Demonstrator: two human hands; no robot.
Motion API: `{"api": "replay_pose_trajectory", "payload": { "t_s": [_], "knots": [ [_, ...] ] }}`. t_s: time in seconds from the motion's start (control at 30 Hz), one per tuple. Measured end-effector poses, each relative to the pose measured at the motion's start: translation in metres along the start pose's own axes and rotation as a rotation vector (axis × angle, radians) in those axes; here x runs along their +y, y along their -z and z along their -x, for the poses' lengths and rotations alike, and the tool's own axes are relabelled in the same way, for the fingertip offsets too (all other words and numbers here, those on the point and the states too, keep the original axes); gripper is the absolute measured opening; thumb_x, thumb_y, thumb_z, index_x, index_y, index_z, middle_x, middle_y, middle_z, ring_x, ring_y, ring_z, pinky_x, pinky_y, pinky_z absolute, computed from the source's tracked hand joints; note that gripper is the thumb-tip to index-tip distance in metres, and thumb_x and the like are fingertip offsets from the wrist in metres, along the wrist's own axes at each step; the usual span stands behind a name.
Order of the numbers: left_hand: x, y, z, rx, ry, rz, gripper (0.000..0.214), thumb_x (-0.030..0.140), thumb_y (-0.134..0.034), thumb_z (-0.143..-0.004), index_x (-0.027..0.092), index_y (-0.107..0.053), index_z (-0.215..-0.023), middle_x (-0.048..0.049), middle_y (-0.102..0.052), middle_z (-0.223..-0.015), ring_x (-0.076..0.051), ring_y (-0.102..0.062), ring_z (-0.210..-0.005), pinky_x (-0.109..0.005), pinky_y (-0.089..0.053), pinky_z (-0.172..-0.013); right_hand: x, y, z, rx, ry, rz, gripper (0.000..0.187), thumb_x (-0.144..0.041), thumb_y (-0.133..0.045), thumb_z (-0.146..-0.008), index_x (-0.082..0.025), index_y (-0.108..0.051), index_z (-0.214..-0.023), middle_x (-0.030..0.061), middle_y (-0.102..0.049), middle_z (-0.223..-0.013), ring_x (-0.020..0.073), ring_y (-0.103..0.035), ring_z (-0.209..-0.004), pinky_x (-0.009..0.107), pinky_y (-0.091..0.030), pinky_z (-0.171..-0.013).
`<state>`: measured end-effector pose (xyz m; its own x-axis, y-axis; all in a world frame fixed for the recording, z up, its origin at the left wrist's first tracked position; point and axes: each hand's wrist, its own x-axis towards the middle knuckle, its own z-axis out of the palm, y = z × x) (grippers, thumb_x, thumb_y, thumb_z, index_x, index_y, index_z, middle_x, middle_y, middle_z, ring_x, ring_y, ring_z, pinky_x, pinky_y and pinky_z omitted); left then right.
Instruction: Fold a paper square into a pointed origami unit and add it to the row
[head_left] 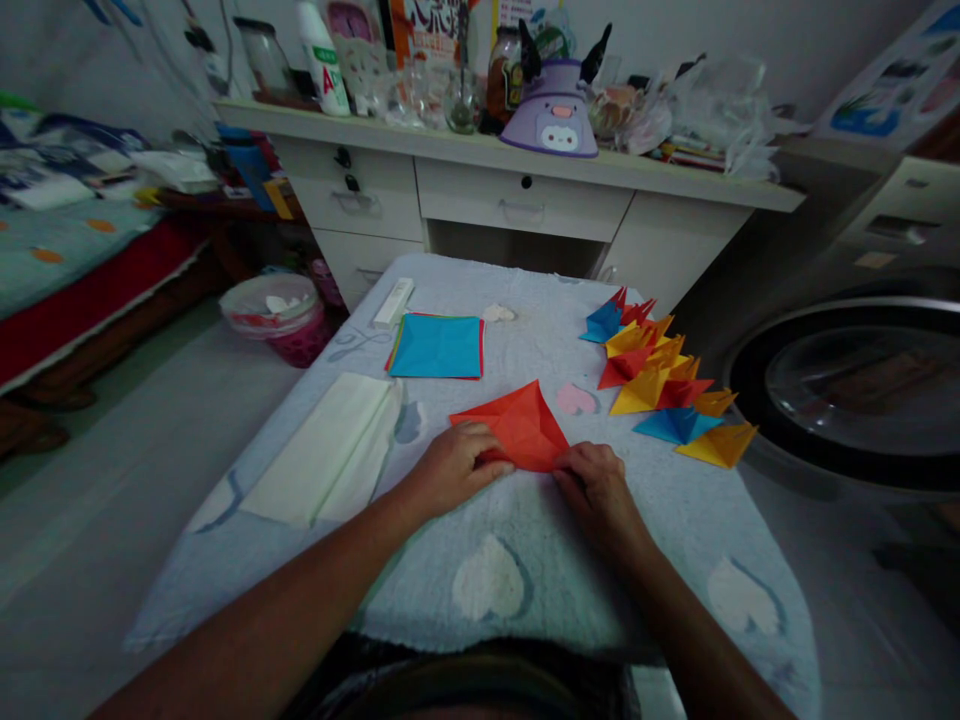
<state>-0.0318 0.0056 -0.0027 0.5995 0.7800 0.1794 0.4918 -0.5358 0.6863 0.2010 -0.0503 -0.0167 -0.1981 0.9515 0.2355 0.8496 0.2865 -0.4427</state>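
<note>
A red-orange sheet of origami paper (523,425), creased and partly folded, lies on the cloth-covered table in front of me. My left hand (466,462) rests on its left side, fingers curled over the near left edge. At the near right corner, my right hand (598,480) pinches the paper between thumb and fingers. Beyond it to the left sits a stack of square paper (437,346), blue on top with red edges showing. Several folded paper pieces (645,385) in red, yellow, orange and blue stand in rows on the right.
On the table's left lie a pale folded paper bag (330,450) and a small white box (394,303). A cluttered white cabinet (525,200) stands behind the table. To the right is a washing machine (847,380); a pink waste bin (289,325) stands on the left floor.
</note>
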Motion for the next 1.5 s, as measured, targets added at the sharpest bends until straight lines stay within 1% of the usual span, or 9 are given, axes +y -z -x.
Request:
{"api": "replay_pose_trajectory", "payload": {
  "t_s": [0.23, 0.4, 0.5, 0.6, 0.7, 0.9, 1.03, 1.3, 1.5],
  "knots": [
    [-0.001, 0.0, -0.002, 0.031, 0.122, 0.184, 0.035, 0.031, -0.056, -0.088, 0.017, -0.043, -0.059, 0.0046, -0.041, -0.063, -0.011, -0.042, -0.06, -0.023, -0.029, -0.056, 0.002, 0.002, -0.003, -0.024, -0.045, -0.061, 0.011, -0.023, -0.054, -0.09, -0.023, -0.064, -0.086, 0.0051, -0.064, -0.088, 0.0226, -0.052, -0.085, 0.04, -0.038, -0.078],
    [-0.001, -0.003, -0.004, 0.08, 0.195, 0.175, 0.03, 0.029, -0.055, -0.087, 0.017, -0.044, -0.062, 0.0059, -0.039, -0.061, -0.01, -0.04, -0.059, -0.024, -0.026, -0.056, 0.003, 0.002, -0.005, -0.058, -0.099, -0.088, 0.01, -0.024, -0.055, -0.089, -0.023, -0.063, -0.085, 0.0037, -0.062, -0.087, 0.0221, -0.053, -0.086, 0.039, -0.039, -0.079],
    [0.001, -0.004, -0.005, 0.117, 0.223, 0.152, 0.011, 0.027, -0.056, -0.085, 0.017, -0.058, -0.081, 0.0062, -0.042, -0.063, -0.011, -0.042, -0.06, -0.024, -0.028, -0.057, 0.002, 0.001, -0.005, -0.026, -0.129, -0.073, 0.01, -0.024, -0.056, -0.088, -0.022, -0.065, -0.085, 0.0045, -0.061, -0.093, 0.0222, -0.054, -0.09, 0.039, -0.04, -0.082],
    [0.001, -0.006, -0.004, 0.148, 0.234, 0.153, 0.037, 0.021, -0.055, -0.084, 0.018, -0.054, -0.121, 0.0064, -0.047, -0.067, -0.012, -0.046, -0.062, -0.024, -0.032, -0.06, 0.0, 0.0, -0.005, 0.005, -0.16, -0.063, 0.01, -0.025, -0.056, -0.088, -0.021, -0.065, -0.084, 0.0058, -0.059, -0.096, 0.0224, -0.054, -0.092, 0.039, -0.04, -0.084],
    [-0.001, -0.007, -0.003, 0.153, 0.222, 0.182, 0.052, 0.016, -0.051, -0.084, 0.017, -0.042, -0.135, 0.0058, -0.049, -0.07, -0.012, -0.048, -0.064, -0.024, -0.035, -0.063, 0.0, -0.001, -0.006, 0.004, -0.186, -0.056, 0.013, -0.026, -0.056, -0.088, -0.02, -0.065, -0.082, 0.0069, -0.059, -0.095, 0.0231, -0.053, -0.091, 0.039, -0.041, -0.084],
    [0.0, 0.0, 0.0, 0.093, 0.17, 0.193, 0.042, 0.014, -0.048, -0.084, 0.018, -0.054, -0.125, 0.0053, -0.049, -0.067, -0.012, -0.047, -0.062, -0.023, -0.035, -0.06, 0.0, -0.002, -0.007, 0.021, -0.186, -0.036, 0.014, -0.026, -0.055, -0.088, -0.02, -0.065, -0.08, 0.0072, -0.058, -0.094, 0.0229, -0.053, -0.089, 0.038, -0.041, -0.083],
    [0.003, 0.005, 0.003, 0.047, 0.133, 0.131, 0.035, 0.011, -0.049, -0.081, 0.017, -0.065, -0.113, 0.0027, -0.057, -0.07, -0.012, -0.052, -0.064, -0.024, -0.039, -0.063, 0.0, -0.003, -0.007, 0.032, -0.194, -0.02, 0.01, -0.025, -0.06, -0.084, -0.02, -0.065, -0.078, 0.0072, -0.058, -0.095, 0.0231, -0.052, -0.089, 0.038, -0.041, -0.083],
    [-0.006, -0.003, 0.006, 0.039, 0.033, -0.114, 0.038, 0.009, -0.053, -0.08, 0.018, -0.067, -0.114, -0.0051, -0.071, -0.098, -0.019, -0.063, -0.091, -0.034, -0.046, -0.086, 0.001, -0.006, -0.005, 0.082, -0.214, 0.021, 0.01, -0.027, -0.064, -0.081, -0.02, -0.063, -0.074, 0.0074, -0.058, -0.096, 0.0233, -0.051, -0.089, 0.038, -0.041, -0.083],
    [-0.006, -0.001, 0.009, 0.012, 0.014, -0.336, 0.03, 0.015, -0.054, -0.086, 0.021, -0.067, -0.113, -0.0054, -0.067, -0.09, -0.022, -0.061, -0.089, -0.036, -0.046, -0.081, 0.002, -0.007, -0.004, 0.104, -0.237, 0.055, 0.007, -0.025, -0.067, -0.078, -0.02, -0.064, -0.073, 0.0069, -0.059, -0.096, 0.024, -0.05, -0.089, 0.038, -0.04, -0.081]
  ]
}}
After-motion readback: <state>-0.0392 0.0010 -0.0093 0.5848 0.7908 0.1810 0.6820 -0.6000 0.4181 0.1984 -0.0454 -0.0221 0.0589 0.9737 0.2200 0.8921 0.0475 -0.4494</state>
